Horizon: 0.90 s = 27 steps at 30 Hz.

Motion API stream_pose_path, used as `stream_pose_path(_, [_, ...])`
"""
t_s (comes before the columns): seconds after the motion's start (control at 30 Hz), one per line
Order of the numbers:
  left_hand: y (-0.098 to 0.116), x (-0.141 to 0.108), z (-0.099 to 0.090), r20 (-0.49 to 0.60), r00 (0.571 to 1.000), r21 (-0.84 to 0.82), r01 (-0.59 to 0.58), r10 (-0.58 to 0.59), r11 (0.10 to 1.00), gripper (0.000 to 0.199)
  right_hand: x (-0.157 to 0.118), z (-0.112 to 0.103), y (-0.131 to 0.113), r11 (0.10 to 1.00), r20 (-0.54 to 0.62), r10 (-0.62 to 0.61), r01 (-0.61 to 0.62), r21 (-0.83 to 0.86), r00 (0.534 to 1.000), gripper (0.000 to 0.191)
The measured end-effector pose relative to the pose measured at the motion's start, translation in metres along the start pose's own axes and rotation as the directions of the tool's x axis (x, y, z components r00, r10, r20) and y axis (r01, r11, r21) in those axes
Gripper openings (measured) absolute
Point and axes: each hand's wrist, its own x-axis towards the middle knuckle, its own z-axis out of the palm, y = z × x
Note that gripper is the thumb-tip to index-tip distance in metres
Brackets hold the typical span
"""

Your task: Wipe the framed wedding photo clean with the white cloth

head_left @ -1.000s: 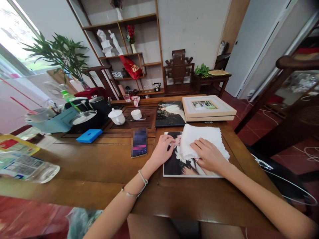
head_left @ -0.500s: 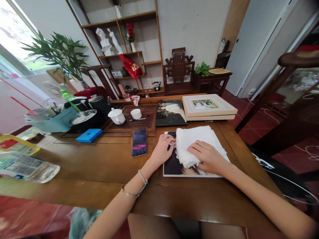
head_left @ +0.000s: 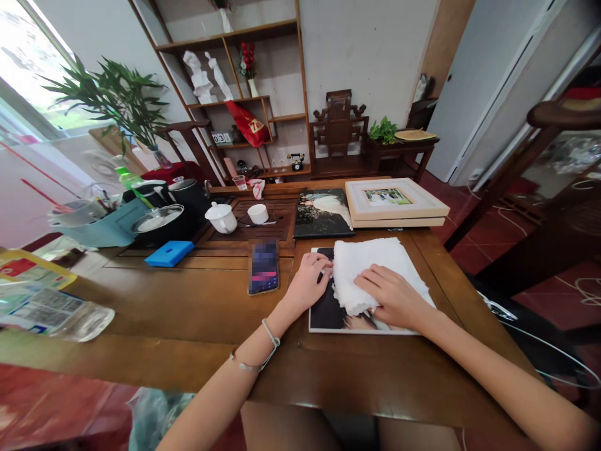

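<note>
A folded white cloth (head_left: pixel 394 257) lies over a photo panel (head_left: pixel 323 316) with a dark picture and a pale edge. My right hand (head_left: pixel 392 291) rests on the cloth, palm down, its fingers stretched across the lower part. At the panel's left side, my left hand (head_left: pixel 310 275) arches over the dark surface. Its fingers are bent and apart from the thumb, with their tips close by the cloth's left edge. Most of the picture is hidden under the cloth and hands. Left of my left hand, a phone (head_left: pixel 263 266) lies face up.
Behind the panel lie a dark photo board (head_left: pixel 322 213) and a pale framed picture (head_left: pixel 397 202). A tea tray (head_left: pixel 282 232) bears a white lidded cup (head_left: pixel 221 217) and a small bowl (head_left: pixel 258 214). Further left are a blue block (head_left: pixel 169 254), a black pot and a clear bottle (head_left: pixel 51 307).
The view has shifted very slightly. Both hands and the cloth stay in nearly the same place on the panel.
</note>
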Motion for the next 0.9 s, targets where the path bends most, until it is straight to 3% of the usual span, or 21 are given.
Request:
stream_pose_path(0.17, [0.001,0.0,0.0,0.004,1.0,0.001,0.006,-0.006,1.0,0.013,0.001,0.0,0.002,1.0,0.008,0.008,-0.007,-0.016,1.0,0.04])
stream_pose_path(0.4, [0.002,0.0,-0.002,0.0,1.0,0.01,0.001,-0.001,1.0,0.013,0.0,0.003,0.008,0.978,-0.035,0.179,-0.182,-0.105,0.983,0.033])
stream_pose_path(0.9, [0.003,0.0,-0.002,0.012,1.0,0.015,0.01,-0.01,1.0,0.012,-0.002,0.006,0.011,0.984,-0.043,0.108,-0.114,-0.138,0.993,0.032])
